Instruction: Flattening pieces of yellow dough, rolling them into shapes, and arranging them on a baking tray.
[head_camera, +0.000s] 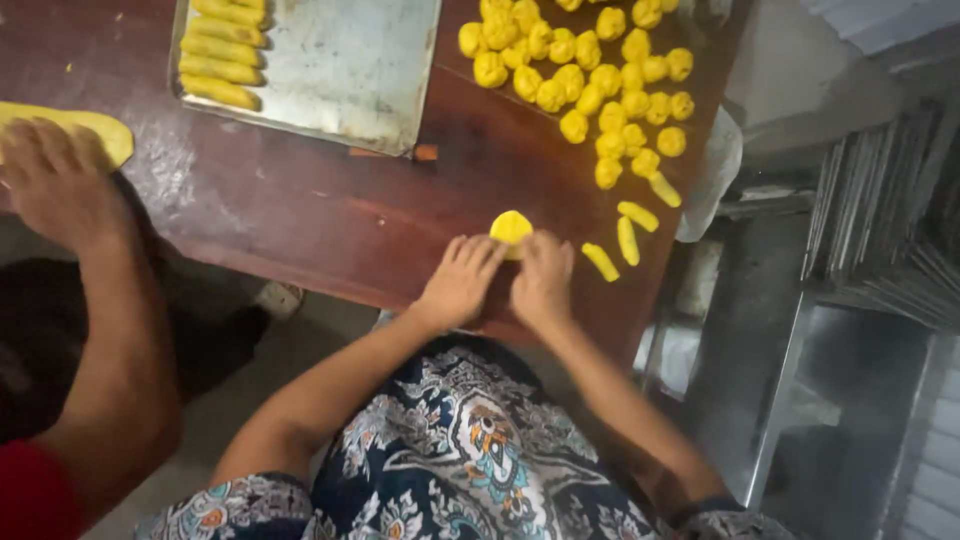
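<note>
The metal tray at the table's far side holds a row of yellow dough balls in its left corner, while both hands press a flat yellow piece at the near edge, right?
Not quite. In the head view the metal tray holds rolled yellow dough logs, not balls. The rest stands.

Bare table (330, 215) lies open leftward; dough balls (590, 75) and rolled sticks (628, 238) crowd the right.
</note>
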